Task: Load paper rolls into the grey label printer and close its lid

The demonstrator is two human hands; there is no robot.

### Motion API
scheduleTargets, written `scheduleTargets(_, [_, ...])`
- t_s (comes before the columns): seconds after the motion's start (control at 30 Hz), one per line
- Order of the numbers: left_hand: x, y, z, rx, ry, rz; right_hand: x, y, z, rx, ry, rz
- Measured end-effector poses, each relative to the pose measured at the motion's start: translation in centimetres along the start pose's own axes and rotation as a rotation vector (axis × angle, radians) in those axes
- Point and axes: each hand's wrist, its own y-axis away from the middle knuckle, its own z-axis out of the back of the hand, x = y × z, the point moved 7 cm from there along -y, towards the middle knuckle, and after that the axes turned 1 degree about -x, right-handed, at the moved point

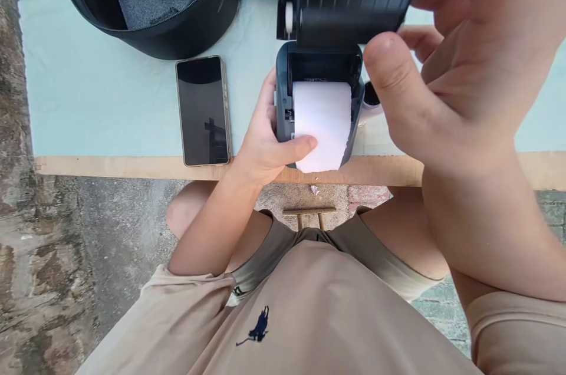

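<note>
My left hand (269,148) grips a dark portable receipt printer (282,68) from its left side. The thumb presses on the white paper (325,112) that lies in the printer's uncovered bay and hangs over its near end. Above the bay is the black printer cover (340,15), slightly blurred, with a small white gear at its left end. My right hand (455,56) pinches the right end of this cover between thumb and fingers. I cannot tell whether the cover is still joined to the printer body. Behind my right thumb a small round item (371,101) shows only in part.
A phone (203,109) with a dark screen lies left of the printer near the table's wooden front edge (110,167). At the back sits an unzipped black case (194,21) with grey foam inside. Pale green cloth (97,92) covers the table.
</note>
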Motion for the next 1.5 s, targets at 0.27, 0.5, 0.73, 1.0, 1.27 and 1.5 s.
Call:
scheduleTargets(0.27, [0.3,0.4,0.2,-0.046,0.029,0.009,0.2,0.2,-1.1,0.135,0.048,0.208])
scheduleTargets(0.5, [0.7,-0.1,0.4,0.018,0.049,-0.073,-0.3,-0.1,-0.7,0.091,0.015,0.183])
scheduleTargets(0.73, [0.0,0.4,-0.5,0.062,0.095,-0.017,0.4,0.3,-2.0,0.311,-0.120,0.093])
scheduleTargets(1.0, [0.3,0.4,-0.6,-0.017,0.127,-0.031,-0.2,0.0,-2.3,0.355,-0.083,0.081])
scheduleTargets(1.27, [-0.3,0.1,-1.1,0.003,0.266,0.013,0.0,-0.3,-1.8,0.222,0.003,0.176])
scheduleTargets(1.5, [0.5,0.1,0.1,-0.217,0.271,0.097,0.1,-0.1,-1.4,0.232,0.030,0.194])
